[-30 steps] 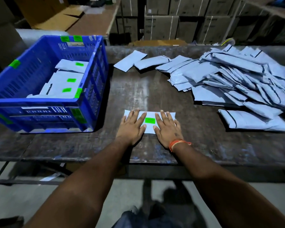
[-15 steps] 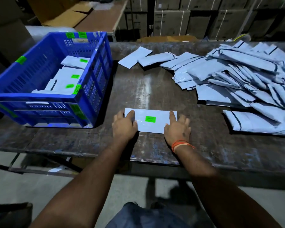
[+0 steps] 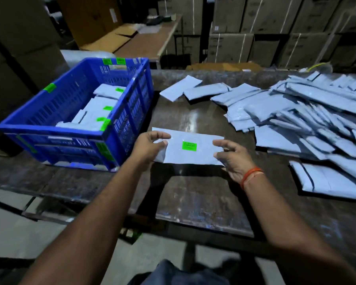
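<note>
A flat pale grey packet (image 3: 190, 156) with a bright green sticker (image 3: 189, 145) hangs a little above the dark table (image 3: 193, 194). My left hand (image 3: 150, 148) pinches its left end, thumb on top. At the packet's right end my right hand (image 3: 233, 156), with an orange thread on the wrist, holds the edge between thumb and fingers. A blue plastic crate (image 3: 119, 138) stands to the left on the table and holds several similar stickered packets (image 3: 100, 112).
A large loose heap of grey packets (image 3: 308, 120) without visible stickers covers the table's right side, and more lie along the back (image 3: 181, 89). Stacked cardboard boxes (image 3: 230, 46) line the wall behind. The table's front edge is close to my body.
Both hands slid from pressing flat on the packet to its two ends, then took hold and lifted it off the table. The view has turned slightly left toward the crate.
</note>
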Demonstrator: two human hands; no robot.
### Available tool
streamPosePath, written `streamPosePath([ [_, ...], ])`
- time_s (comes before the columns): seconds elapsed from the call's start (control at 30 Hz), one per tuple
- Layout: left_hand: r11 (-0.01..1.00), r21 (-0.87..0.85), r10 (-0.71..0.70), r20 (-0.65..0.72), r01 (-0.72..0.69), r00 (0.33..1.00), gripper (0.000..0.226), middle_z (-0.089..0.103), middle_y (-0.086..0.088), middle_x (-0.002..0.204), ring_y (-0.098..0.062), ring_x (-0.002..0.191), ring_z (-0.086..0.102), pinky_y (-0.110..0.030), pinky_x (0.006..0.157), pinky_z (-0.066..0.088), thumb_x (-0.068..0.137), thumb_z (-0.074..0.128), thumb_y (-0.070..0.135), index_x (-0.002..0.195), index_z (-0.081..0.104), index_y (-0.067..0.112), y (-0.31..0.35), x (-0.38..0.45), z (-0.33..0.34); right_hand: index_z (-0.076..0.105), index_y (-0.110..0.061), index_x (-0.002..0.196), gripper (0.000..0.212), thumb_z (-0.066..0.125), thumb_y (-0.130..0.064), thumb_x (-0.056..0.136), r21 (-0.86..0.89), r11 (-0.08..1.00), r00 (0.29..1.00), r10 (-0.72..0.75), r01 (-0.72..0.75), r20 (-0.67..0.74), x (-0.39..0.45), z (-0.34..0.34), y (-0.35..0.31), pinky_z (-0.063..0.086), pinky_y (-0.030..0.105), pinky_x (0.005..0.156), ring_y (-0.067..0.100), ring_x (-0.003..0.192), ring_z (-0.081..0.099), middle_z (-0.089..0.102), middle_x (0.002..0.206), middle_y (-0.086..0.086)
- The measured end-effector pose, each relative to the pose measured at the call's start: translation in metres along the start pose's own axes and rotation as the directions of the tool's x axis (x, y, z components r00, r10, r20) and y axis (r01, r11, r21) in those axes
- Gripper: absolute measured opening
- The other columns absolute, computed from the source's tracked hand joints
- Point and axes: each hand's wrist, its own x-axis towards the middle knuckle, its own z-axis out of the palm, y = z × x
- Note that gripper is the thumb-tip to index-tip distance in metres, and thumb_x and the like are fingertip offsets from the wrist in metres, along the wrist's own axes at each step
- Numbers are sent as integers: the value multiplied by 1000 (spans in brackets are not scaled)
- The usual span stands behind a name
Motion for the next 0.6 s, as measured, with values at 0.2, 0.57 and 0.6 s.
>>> streamPosePath([
  [0.2, 995, -52, 82, 4, -82, 997, 14, 70, 2, 71, -1, 57, 60, -15, 56, 48, 89, 72, 2, 101, 75, 8, 86, 40, -70, 69, -2, 103, 23, 62, 12, 87, 76, 997, 982, -29, 15, 188, 21, 41, -85, 53, 17, 55, 6, 63, 65, 67, 86, 9],
  [0.57, 987, -143, 53, -103, -67, 993, 9, 70, 2, 68, -3, 61, 62, -12, 54, 47, 93, 67, 2, 96, 72, 9, 93, 160, -251, 76, -11, 89, 16, 68, 2, 84, -249, 880, 913, -371, 404, 171, 97, 244, -149, 42, 20, 56, 6, 53, 50, 63, 58, -6],
  [0.6, 992, -103, 63, -135, -78, 989, 9, 68, -1, 67, -4, 57, 60, -12, 51, 46, 92, 67, 1, 97, 72, 7, 90, 175, -267, 77, -18, 80, 20, 69, 1, 79, -321, 841, 900, -406, 436, 159, 110, 266, -150, 46, 23, 59, 5, 53, 52, 63, 55, -11],
])
